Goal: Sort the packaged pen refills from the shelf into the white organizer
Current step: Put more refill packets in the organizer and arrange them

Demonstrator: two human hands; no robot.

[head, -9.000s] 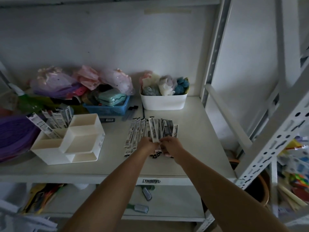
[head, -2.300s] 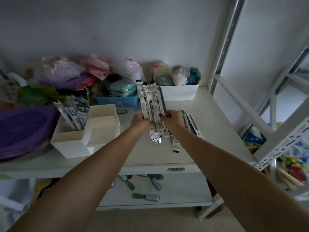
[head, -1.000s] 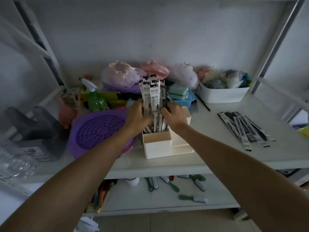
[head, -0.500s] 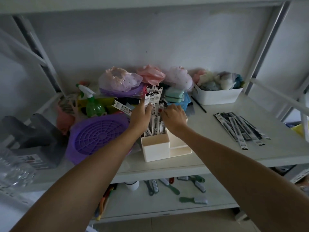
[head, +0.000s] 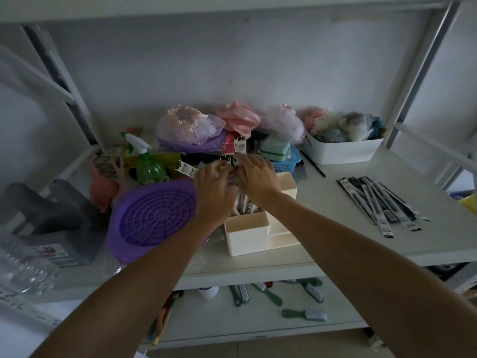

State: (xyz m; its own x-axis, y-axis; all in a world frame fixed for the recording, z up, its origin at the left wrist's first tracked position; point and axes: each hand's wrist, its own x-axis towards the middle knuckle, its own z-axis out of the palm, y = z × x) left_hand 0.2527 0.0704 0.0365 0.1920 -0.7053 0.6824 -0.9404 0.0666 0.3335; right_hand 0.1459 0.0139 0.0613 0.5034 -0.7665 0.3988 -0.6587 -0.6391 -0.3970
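Grip: both hands, left hand and right hand, loosely cupped around refill packs standing in the white organizer (fingers blurred). Roughly half done, I judge; a loose batch lies on the shelf.

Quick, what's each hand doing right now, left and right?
Left hand: fingers spread open over the refill packs in the white organizer, pressing rather than gripping.
Right hand: open, fingers resting on the same packs.
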